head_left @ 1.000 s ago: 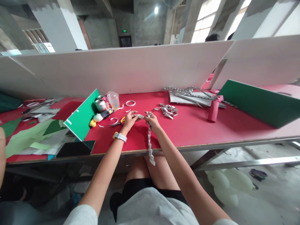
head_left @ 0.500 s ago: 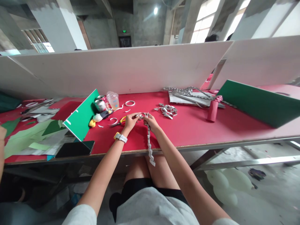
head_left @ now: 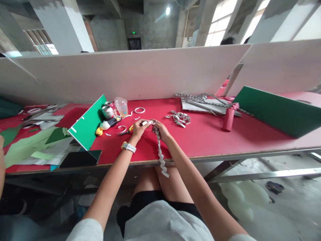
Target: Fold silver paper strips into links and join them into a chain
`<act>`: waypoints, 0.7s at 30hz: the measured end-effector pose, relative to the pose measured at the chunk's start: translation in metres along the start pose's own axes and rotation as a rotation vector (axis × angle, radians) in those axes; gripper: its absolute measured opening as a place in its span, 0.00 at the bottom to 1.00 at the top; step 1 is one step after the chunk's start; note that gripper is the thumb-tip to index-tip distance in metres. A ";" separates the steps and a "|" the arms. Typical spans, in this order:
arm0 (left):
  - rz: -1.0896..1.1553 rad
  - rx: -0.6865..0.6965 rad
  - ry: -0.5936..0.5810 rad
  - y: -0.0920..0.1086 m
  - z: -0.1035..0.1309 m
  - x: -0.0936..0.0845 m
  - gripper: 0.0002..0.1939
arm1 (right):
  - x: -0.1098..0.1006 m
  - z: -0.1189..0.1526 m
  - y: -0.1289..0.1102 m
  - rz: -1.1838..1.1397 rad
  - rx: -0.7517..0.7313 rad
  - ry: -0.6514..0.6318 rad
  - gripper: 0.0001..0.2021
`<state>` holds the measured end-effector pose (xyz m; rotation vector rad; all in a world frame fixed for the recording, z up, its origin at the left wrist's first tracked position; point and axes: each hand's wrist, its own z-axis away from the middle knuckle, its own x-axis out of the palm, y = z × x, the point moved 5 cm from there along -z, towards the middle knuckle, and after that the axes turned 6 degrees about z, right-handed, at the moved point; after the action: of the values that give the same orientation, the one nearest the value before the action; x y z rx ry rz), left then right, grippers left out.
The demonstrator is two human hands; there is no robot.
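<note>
Because it looks folded from thin strips, chain (head_left: 161,156), handling: probably light, bendable along its length, creases easily crushed; best taken near the upper end, with fingertips.
Chain, look: narrow, grey and white, zigzag-edged, ending in a pale tip.
Chain, place: hanging below the right hand (head_left: 162,131), past the near edge of the surface (head_left: 203,142), tip over the lap (head_left: 173,189).
Right hand, grip: fingers closed on the chain's upper part.
Left hand (head_left: 139,129), grip: fingertips pinched on a white strip (head_left: 146,123), close to the right hand.
Loose links (head_left: 180,115): heaped on the surface.
</note>
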<state>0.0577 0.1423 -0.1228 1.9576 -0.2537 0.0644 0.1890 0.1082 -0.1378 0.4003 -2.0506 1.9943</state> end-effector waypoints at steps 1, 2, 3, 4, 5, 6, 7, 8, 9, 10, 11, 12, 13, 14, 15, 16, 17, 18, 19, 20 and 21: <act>-0.005 0.003 0.004 -0.001 0.000 0.000 0.15 | 0.000 0.000 -0.001 0.006 -0.004 -0.008 0.14; -0.010 0.006 0.007 -0.002 -0.001 -0.001 0.14 | 0.000 0.001 -0.001 0.013 -0.008 -0.012 0.12; -0.016 0.009 0.007 -0.002 -0.001 -0.001 0.14 | 0.000 0.001 -0.001 0.020 -0.014 -0.014 0.11; -0.022 0.012 0.005 -0.002 -0.001 -0.001 0.13 | 0.000 0.001 -0.002 0.027 -0.020 -0.015 0.09; -0.030 0.014 0.001 -0.002 0.000 -0.001 0.13 | -0.001 0.001 -0.002 0.034 -0.027 -0.017 0.08; -0.036 0.016 -0.005 -0.002 0.000 0.000 0.12 | -0.001 0.001 -0.002 0.043 -0.034 -0.019 0.08; -0.041 0.018 -0.011 -0.001 0.001 0.000 0.12 | -0.001 0.001 -0.002 0.051 -0.041 -0.023 0.07; -0.045 0.018 -0.018 -0.001 0.001 0.000 0.11 | -0.001 0.000 -0.002 0.060 -0.048 -0.028 0.07; -0.047 0.018 -0.026 0.000 0.001 0.001 0.12 | -0.001 0.000 -0.002 0.068 -0.055 -0.033 0.07; -0.048 0.018 -0.034 0.000 0.002 0.001 0.12 | -0.001 0.001 -0.002 0.076 -0.063 -0.037 0.06; -0.046 0.018 -0.043 0.000 0.002 0.002 0.13 | -0.001 0.001 -0.002 0.083 -0.072 -0.039 0.07; -0.044 0.017 -0.053 0.000 0.002 0.002 0.13 | -0.001 0.001 -0.002 0.089 -0.081 -0.038 0.07; -0.041 0.018 -0.064 0.000 0.002 0.003 0.14 | -0.002 0.000 -0.002 0.092 -0.091 -0.033 0.08; -0.038 0.019 -0.074 -0.001 0.001 0.003 0.15 | -0.003 0.000 -0.002 0.094 -0.102 -0.021 0.10; -0.036 0.022 -0.083 -0.001 0.001 0.004 0.15 | -0.004 0.000 -0.002 0.094 -0.115 -0.005 0.12; -0.037 0.026 -0.091 0.000 0.001 0.004 0.16 | -0.006 -0.001 -0.002 0.092 -0.128 0.013 0.14; -0.041 0.032 -0.099 0.000 0.001 0.005 0.16 | -0.007 -0.002 -0.002 0.090 -0.141 0.031 0.17; -0.047 0.039 -0.106 0.001 0.001 0.005 0.16 | -0.009 -0.002 -0.001 0.087 -0.154 0.047 0.19; -0.056 0.047 -0.112 0.002 0.001 0.006 0.17 | -0.010 -0.003 -0.001 0.084 -0.166 0.060 0.21; -0.067 0.055 -0.117 0.002 0.001 0.006 0.17 | -0.011 -0.004 -0.001 0.083 -0.176 0.069 0.22; -0.080 0.064 -0.120 0.003 0.001 0.006 0.17 | -0.012 -0.004 -0.001 0.082 -0.185 0.075 0.23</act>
<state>0.0630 0.1389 -0.1195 2.0360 -0.2539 -0.0987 0.2002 0.1127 -0.1414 0.2039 -2.2122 1.8124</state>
